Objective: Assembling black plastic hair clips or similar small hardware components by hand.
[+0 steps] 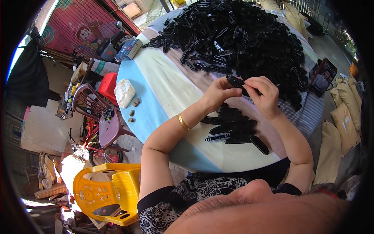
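Note:
Between my two hands, above the striped cloth, is a small black plastic part. My left hand pinches its left end between thumb and fingers, a gold bangle on that wrist. My right hand is closed at the part's right end, thumb and fingertips together on it. Just below my hands lies a small stack of long black plastic pieces, one showing a pale inner outline. Beyond my hands a large heap of similar black pieces covers the far side of the table.
The round table wears a striped cloth. A blue box, a white crumpled bag and small brown lumps sit along its left. A phone stands at the right edge. Yellow and purple chairs stand left; tan sacks right.

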Tool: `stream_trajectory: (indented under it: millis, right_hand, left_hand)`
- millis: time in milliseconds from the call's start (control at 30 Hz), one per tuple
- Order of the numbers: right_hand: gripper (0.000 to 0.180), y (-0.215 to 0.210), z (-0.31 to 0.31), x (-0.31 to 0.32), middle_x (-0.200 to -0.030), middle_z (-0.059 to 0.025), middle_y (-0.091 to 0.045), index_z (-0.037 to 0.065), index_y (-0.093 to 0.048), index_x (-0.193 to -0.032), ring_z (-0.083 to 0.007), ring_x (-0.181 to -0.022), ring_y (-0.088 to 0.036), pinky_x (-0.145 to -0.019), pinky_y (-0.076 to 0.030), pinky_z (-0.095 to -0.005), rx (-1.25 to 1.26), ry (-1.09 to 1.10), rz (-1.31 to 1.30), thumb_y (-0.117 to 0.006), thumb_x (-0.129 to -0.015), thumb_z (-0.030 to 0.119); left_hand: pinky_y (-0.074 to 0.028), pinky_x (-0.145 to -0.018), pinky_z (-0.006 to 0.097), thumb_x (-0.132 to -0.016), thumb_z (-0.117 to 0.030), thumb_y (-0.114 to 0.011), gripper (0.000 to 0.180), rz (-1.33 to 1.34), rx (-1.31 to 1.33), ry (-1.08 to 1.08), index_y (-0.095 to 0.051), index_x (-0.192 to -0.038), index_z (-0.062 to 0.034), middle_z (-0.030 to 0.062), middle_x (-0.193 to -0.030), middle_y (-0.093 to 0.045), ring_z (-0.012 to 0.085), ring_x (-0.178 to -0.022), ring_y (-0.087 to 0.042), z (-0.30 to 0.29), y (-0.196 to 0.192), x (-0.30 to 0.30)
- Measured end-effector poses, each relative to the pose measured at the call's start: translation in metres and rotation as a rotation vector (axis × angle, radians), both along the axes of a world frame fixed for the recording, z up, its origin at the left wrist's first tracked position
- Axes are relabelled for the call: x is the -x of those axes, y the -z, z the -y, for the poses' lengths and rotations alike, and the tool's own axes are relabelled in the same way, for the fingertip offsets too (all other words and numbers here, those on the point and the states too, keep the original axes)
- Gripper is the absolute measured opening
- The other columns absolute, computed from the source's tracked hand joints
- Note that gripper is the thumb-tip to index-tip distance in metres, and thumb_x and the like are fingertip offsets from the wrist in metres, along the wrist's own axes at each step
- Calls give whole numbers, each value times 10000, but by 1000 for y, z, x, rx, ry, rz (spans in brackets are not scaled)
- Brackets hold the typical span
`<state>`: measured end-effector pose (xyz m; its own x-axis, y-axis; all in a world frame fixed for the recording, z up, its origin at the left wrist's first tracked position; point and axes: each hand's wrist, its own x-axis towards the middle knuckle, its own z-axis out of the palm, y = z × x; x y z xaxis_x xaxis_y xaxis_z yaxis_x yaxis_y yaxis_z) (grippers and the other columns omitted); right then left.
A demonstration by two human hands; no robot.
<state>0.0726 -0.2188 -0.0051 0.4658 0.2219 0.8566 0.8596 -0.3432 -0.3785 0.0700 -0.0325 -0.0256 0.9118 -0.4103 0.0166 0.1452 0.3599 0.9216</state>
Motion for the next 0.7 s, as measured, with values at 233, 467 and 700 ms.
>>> stream_trajectory:
  millis: [233, 467, 700]
  right_hand:
    - [171, -2, 0, 4, -820, -76, -640, 21, -647, -812, -227, -714, -614, -618, -513, -306, 163, 50, 139, -713, -658, -12]
    - [225, -1, 1, 7, -868, -90, -629, 14, -636, -883, -239, -776, -613, -692, -513, -322, 366, 125, 271, -705, -669, 19]
    - [341, 1, 4, -3, -1006, -111, -661, -33, -553, -1133, -152, -946, -640, -818, -509, -261, -38, -448, -1131, -670, -818, 27]
  left_hand:
    - [-514, -823, 272, -813, -23, -677, 337, 23, -61, -51, -581, -1135, 2, 75, -994, -649, 146, -880, -627, 4, 2, 3]
    - [-527, -821, 255, -835, -93, -683, 472, -53, 40, -112, -470, -1226, 62, 125, -1055, -627, 148, -892, -628, 3, -12, 7]
    - [-503, -699, 204, -817, -27, -656, 381, 296, -346, -146, -522, -1166, 46, 80, -1013, -635, 77, -821, -598, 0, -21, 14]
